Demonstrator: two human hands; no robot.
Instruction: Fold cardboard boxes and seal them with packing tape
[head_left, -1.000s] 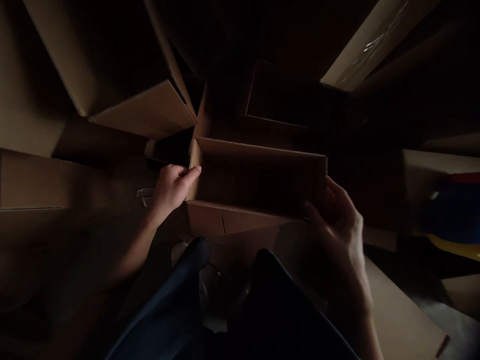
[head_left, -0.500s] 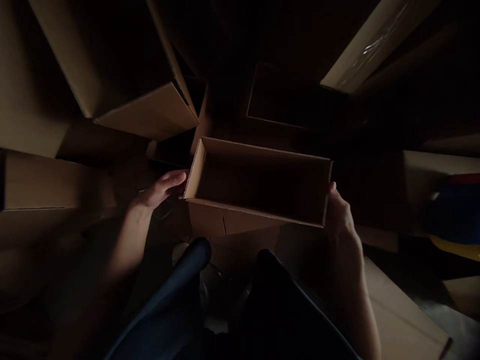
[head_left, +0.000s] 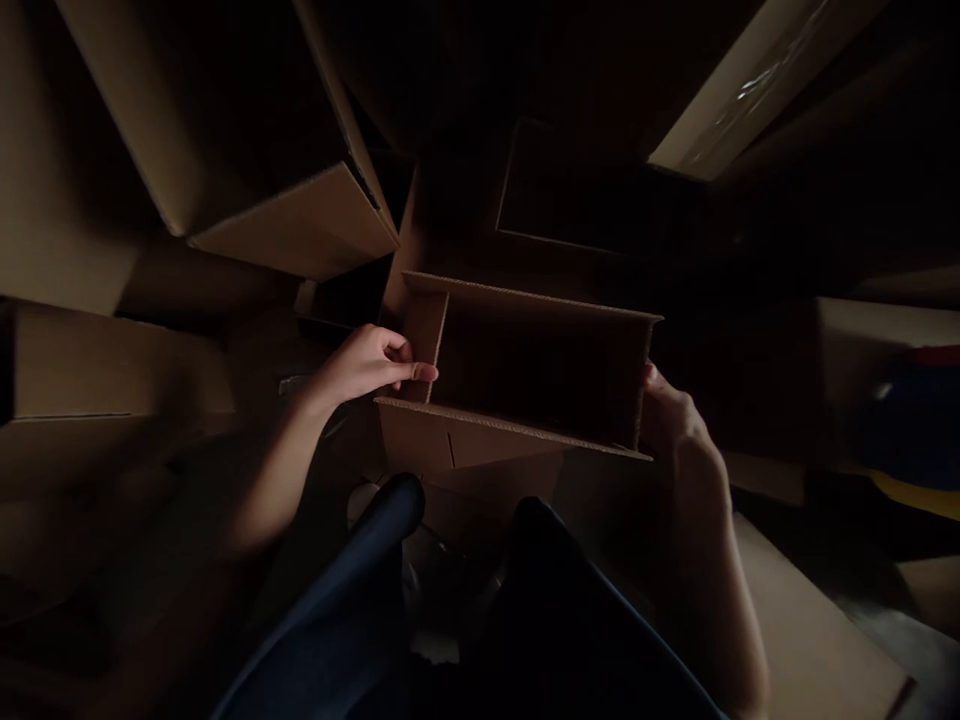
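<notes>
In front of my knees is a long open cardboard box (head_left: pixel 517 428), dim inside. My left hand (head_left: pixel 373 360) is at its left end, fingers curled and the thumb over the upper edge of the end flap (head_left: pixel 426 330), which is folded inward between the two long walls. At the opposite end, my right hand (head_left: pixel 671 405) grips the right end panel (head_left: pixel 643 390), its thumb on the edge. That panel sits slightly inside the ends of the long walls. The other right fingers are hidden behind the cardboard.
A large open carton (head_left: pixel 300 225) stands at the upper left, with another box (head_left: pixel 82 365) below it. A taped carton edge (head_left: pixel 765 85) shows at the upper right. On the right are a blue object (head_left: pixel 919 425) and a flat cardboard piece (head_left: pixel 817 620). The scene is dark.
My left hand has moved right and pushed the left end flap inward. My right hand has shifted slightly left, and the right end panel has moved in a little.
</notes>
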